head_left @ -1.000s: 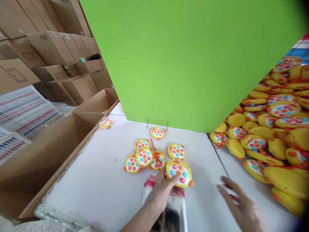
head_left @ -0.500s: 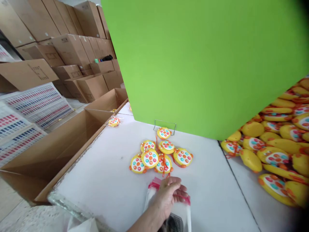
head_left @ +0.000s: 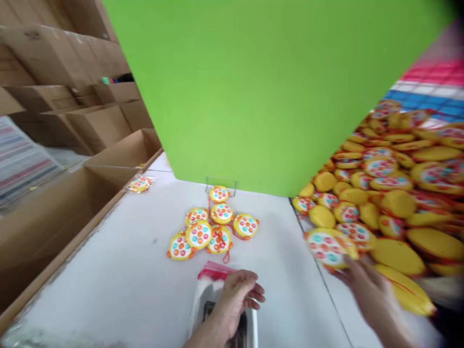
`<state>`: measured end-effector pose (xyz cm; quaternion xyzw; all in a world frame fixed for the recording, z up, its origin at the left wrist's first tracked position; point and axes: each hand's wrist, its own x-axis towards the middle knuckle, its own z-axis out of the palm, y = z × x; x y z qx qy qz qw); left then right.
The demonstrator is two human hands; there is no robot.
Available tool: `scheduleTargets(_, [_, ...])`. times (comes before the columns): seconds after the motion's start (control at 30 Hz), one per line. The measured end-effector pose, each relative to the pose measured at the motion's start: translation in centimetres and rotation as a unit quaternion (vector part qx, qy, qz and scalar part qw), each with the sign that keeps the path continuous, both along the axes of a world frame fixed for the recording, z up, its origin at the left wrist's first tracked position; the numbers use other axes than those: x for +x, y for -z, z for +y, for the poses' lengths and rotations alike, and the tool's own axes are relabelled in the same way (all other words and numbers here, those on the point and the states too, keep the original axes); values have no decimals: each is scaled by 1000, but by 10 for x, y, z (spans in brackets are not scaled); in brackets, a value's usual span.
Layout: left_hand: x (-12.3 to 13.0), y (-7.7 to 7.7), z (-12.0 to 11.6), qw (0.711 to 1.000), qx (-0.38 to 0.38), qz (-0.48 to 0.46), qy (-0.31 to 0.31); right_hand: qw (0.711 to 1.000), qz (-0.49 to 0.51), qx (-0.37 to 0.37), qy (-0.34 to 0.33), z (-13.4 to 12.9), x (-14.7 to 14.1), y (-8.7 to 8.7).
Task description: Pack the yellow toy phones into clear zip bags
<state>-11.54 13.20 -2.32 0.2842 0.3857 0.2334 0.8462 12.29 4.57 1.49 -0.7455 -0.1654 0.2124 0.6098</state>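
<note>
"Looking along the edges, what is found?"

"The left edge of the white flat tabletop (head_left: 145,285) is bordered by an open brown cardboard box (head_left: 65,220); its back is crossed by the lower edge of a flat green board (head_left: 246,96); bare room is left at the near left, and between the white shallow tray (head_left: 255,331) and the dark seam at the right."

"And the containers?"

"In the tray, clear plastic bags with pink tops (head_left: 213,271) are seen, with something dark and rectangular showing; in the box, only a bit of yellow is made out at the far end."

"How are the hands placed?"

"The left hand (head_left: 239,299) is held open over the bags, fingers loosely curved; whether they are touched cannot be told. By the right hand (head_left: 366,285), a yellow rounded toy with coloured dots on white (head_left: 328,247) is gripped, blurred, beside the heap of yellow toys (head_left: 391,203)."

"And the others?"

"Seven similar dotted toys (head_left: 199,235) are clustered beyond the tray; one clear-wrapped toy (head_left: 139,184) is set by the left edge."
</note>
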Motion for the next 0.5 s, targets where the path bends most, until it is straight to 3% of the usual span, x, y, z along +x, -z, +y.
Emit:
scheduleTargets(0.07, [3,-5,1,1000,5,-2,14,999,46,13,-8,2,-23,5])
scheduleTargets(0.27, [0,-26,11,996,90,-14,16,973,162,68,-150,23,-98,1])
scheduleTargets(0.4, [-4,-32,16,988,148,-8,33,967,154,36,-200,22,-112,-6])
scheduleTargets(0.5, [-5,-32,14,990,142,-19,18,962,151,39,-225,19,-118,-4])
